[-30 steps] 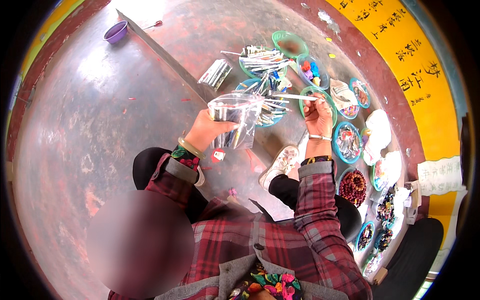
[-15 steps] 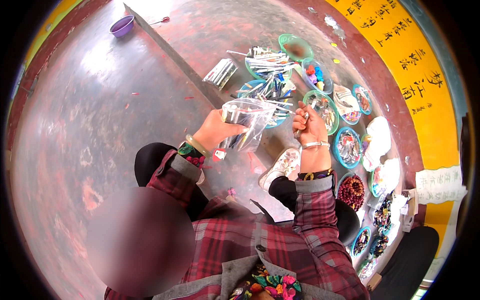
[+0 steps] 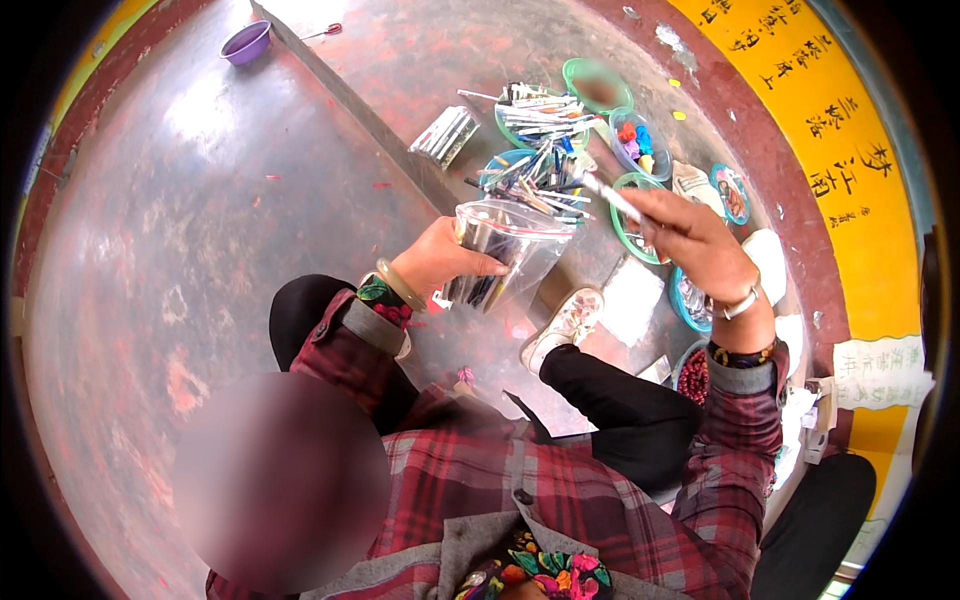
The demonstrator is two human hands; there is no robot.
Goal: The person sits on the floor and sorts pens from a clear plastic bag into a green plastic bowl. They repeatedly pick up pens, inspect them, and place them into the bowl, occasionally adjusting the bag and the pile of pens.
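A clear plastic bag (image 3: 505, 250) of pens is gripped at frame centre by the closed left hand (image 3: 440, 262). A white pen (image 3: 610, 198) is pinched in the right hand (image 3: 695, 245), raised right of centre above green bowls (image 3: 560, 120).

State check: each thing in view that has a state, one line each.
clear plastic bag: mouth open, several pens inside, held upright
left hand: gripping the bag's side
right hand: raised, pinching one pen
pen: in the air, clear of the bag, tip toward its mouth
teal bowls of pens: heaped full, on the floor
purple bowl: upright, contents not visible
white shoe: worn, sole on the floor
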